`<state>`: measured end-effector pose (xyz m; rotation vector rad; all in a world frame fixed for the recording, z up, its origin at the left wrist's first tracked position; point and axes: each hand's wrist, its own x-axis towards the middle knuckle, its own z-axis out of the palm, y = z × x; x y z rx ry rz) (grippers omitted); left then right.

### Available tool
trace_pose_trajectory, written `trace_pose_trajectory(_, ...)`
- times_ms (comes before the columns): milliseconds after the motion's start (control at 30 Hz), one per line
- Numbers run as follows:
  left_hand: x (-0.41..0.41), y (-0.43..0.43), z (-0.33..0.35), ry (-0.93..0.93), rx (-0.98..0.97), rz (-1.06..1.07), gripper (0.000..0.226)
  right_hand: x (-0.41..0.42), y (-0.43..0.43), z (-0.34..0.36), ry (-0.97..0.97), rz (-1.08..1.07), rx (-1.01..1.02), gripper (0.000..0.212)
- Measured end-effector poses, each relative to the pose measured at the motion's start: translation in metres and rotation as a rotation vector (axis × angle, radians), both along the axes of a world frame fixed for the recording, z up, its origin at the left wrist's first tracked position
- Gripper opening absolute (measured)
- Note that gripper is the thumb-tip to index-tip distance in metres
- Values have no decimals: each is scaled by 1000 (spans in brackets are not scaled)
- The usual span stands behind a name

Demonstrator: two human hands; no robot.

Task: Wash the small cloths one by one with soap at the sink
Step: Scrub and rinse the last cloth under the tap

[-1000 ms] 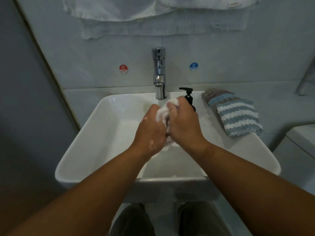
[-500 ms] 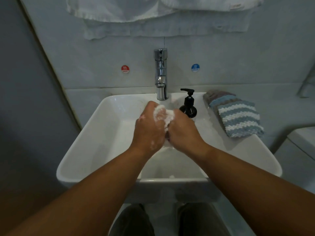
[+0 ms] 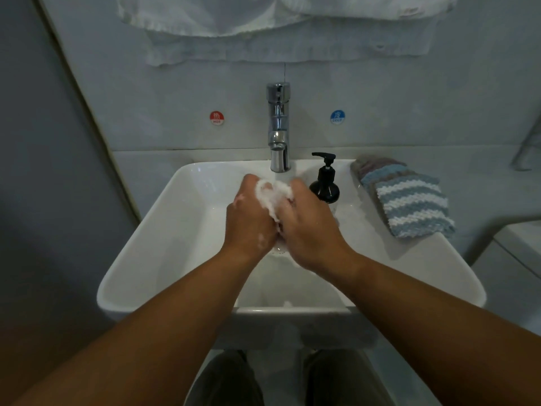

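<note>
Small cloth point(image 3: 272, 196), white with lather, is seen in the head view bunched between both hands above the sink point(image 3: 146, 259) basin, just below the tap point(image 3: 278, 127) at the back edge. It is gripped by the curled fingers of the left hand point(image 3: 251, 221) and the right hand point(image 3: 310, 230). Soaked and soapy, it is judged soft, light and slippery, and best held in a full fist rather than pinched. Striped cloths point(image 3: 409, 203) are stacked on the right rim by the soap bottle point(image 3: 325, 184)
</note>
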<state>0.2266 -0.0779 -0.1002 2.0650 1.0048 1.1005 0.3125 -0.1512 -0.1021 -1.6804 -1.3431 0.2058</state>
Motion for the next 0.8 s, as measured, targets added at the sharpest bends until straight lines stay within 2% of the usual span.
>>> trace_pose_trajectory(67,1,-4,-3,36,-4,-102,14,0,4,6,93,-69,134,17)
trace_pose_trajectory(100,1,-6,-4,23,-16,-146,10,3,8,6,117,-130,133,16)
trace_pose_trajectory(200,1,-11,-4,-109,-42,-209,7,14,14,1,66,-188,-68,14)
trace_pose_trajectory(267,1,-9,0,-134,-10,-113,10,11,9,-3,-23,-113,-236,13)
trace_pose_trajectory(300,0,-7,2,-126,-8,-53,9,7,6,-2,-17,-71,-221,12)
trace_pose_trajectory(367,-1,-5,2,-68,-15,-15,12,-3,-1,2,55,-9,-25,16)
trace_pose_trajectory(400,0,-5,1,-29,-18,-39,14,-4,-2,6,87,-16,78,18)
trace_pose_trajectory(467,0,-8,-2,-8,-22,-126,11,4,7,6,117,-126,131,18)
trace_pose_trajectory(533,0,-13,-3,-75,-56,-215,7,14,17,1,136,-213,-7,17)
trace_pose_trajectory(567,0,-14,-3,-102,-54,-223,7,18,18,-2,84,-195,-110,15)
trace_pose_trajectory(633,1,-11,-1,-111,-6,-138,10,16,13,-5,-28,-99,-259,14)
trace_pose_trajectory(667,1,-8,1,-105,-3,-66,11,12,9,-5,-43,-66,-259,14)
trace_pose_trajectory(733,1,-4,2,-68,-27,4,12,2,3,-1,2,-45,-98,14)
trace_pose_trajectory(800,2,-5,-1,20,-36,-71,15,1,4,4,91,-88,91,16)
